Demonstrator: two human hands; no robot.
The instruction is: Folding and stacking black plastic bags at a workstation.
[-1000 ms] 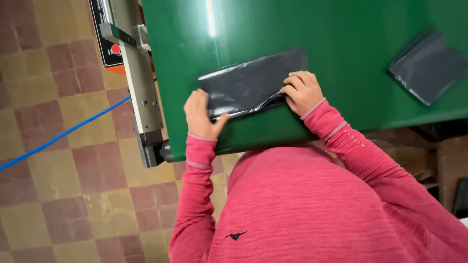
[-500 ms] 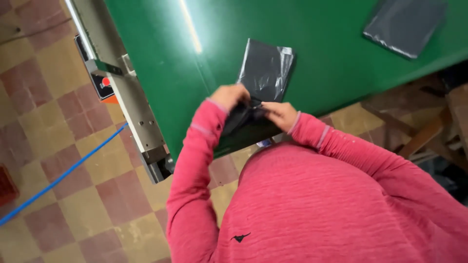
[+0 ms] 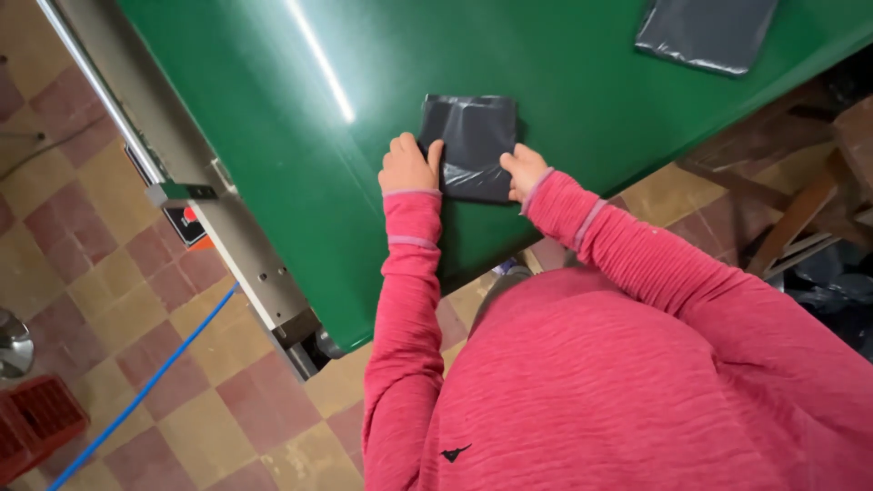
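A dark grey plastic bag (image 3: 468, 141), folded into a small square, lies flat on the green belt (image 3: 300, 164). My left hand (image 3: 407, 164) rests on the belt against the bag's left edge, fingers curled. My right hand (image 3: 525, 170) presses at the bag's lower right corner. Both arms wear pink-red sleeves.
A second dark grey bag (image 3: 705, 32) lies unfolded at the belt's far right. A metal side rail (image 3: 218, 227) with a small control box (image 3: 186, 223) runs along the belt's left. A blue hose (image 3: 136, 395) crosses the tiled floor near a red crate (image 3: 36, 423). Wooden pieces (image 3: 800, 209) stand at right.
The bag went from a wide sheet to a small flat square. My hands moved from gripping its bunched edge to its two sides. The view has shifted.
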